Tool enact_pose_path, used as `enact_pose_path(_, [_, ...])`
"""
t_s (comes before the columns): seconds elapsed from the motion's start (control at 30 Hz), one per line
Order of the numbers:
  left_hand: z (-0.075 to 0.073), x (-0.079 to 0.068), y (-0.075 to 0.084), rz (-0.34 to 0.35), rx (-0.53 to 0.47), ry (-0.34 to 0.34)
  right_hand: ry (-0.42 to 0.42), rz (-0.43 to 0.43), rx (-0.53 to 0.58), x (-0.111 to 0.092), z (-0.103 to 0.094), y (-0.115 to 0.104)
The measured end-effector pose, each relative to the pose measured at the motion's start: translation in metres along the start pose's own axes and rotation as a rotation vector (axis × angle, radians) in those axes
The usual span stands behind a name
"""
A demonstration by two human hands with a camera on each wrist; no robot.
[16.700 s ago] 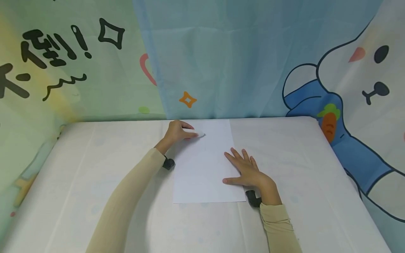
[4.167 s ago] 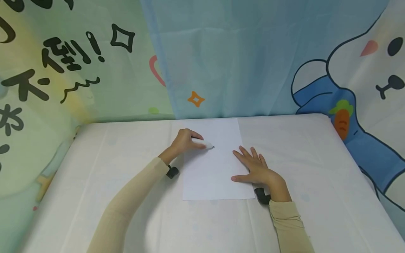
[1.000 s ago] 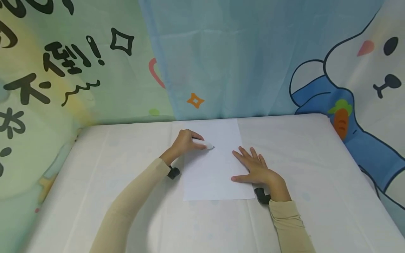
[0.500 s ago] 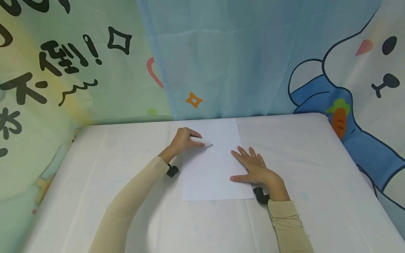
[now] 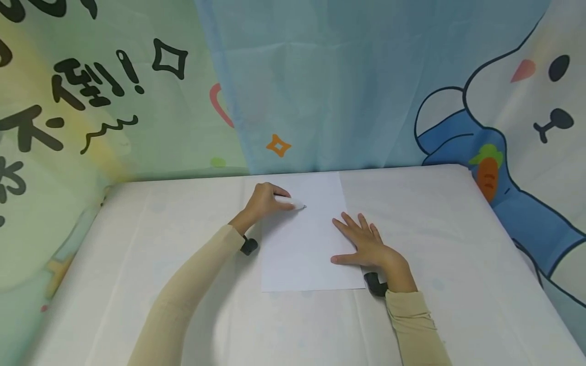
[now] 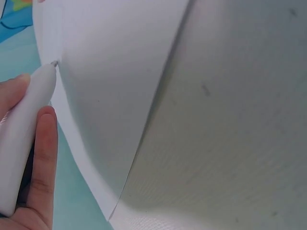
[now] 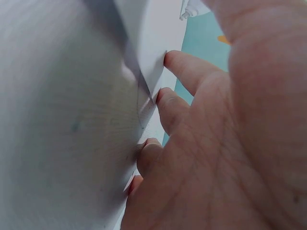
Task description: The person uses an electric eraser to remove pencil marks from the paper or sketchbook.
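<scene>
A sheet of white paper (image 5: 302,254) lies on the white-covered table, its far edge near the table's back edge. My left hand (image 5: 265,201) pinches a thick white pen (image 6: 21,129), shaped like a correction pen, between thumb and fingers. The pen lies tilted, its short metal tip pointing right and right at the paper's surface. No clear mark shows on the sheet. My right hand (image 5: 361,244) rests with spread fingers over the paper's right edge. In the right wrist view, its fingertips (image 7: 173,58) press by that edge, and the pen's tip shows at the top.
White cloth covers the table (image 5: 160,244). Behind it hangs a printed curtain (image 5: 329,91) with dark lettering, a rabbit and a carrot. A small black device is strapped at each wrist, the right one (image 5: 376,284) beside the paper's lower right corner.
Over the last second my left hand and the pen have slid slightly toward the paper's far edge. Compared with the oldest frame, the tip is nearer to me. My right hand keeps its place.
</scene>
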State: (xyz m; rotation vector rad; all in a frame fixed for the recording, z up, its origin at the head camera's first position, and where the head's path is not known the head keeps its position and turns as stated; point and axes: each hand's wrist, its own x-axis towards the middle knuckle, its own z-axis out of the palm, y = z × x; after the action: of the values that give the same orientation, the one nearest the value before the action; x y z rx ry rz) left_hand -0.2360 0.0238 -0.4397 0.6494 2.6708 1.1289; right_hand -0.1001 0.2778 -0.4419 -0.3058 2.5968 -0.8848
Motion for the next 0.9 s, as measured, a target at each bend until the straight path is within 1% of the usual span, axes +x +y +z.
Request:
enact_pose_path(0.1, [-0.001,-0.001,0.000,-0.006,0.009,0.002,0.002,-0.004,-0.003,0.000,0.001,0.000])
enact_pose_path(0.27, [-0.004,-0.004,-0.003,-0.045,0.008,0.022,-0.001,-0.017,-0.004,0.002,0.005,-0.001])
enact_pose_path(0.43, [-0.003,-0.005,-0.006,-0.033,0.000,0.039,-0.010,-0.009,-0.003,0.002,0.006,-0.001])
enact_pose_path(0.6, [-0.002,-0.001,-0.005,-0.031,-0.006,0.049,-0.001,-0.011,-0.005,0.000,0.003,0.000])
enact_pose_path(0.9, [0.000,0.009,-0.001,-0.033,-0.008,0.039,0.003,-0.012,-0.013,-0.001,0.000,0.003])
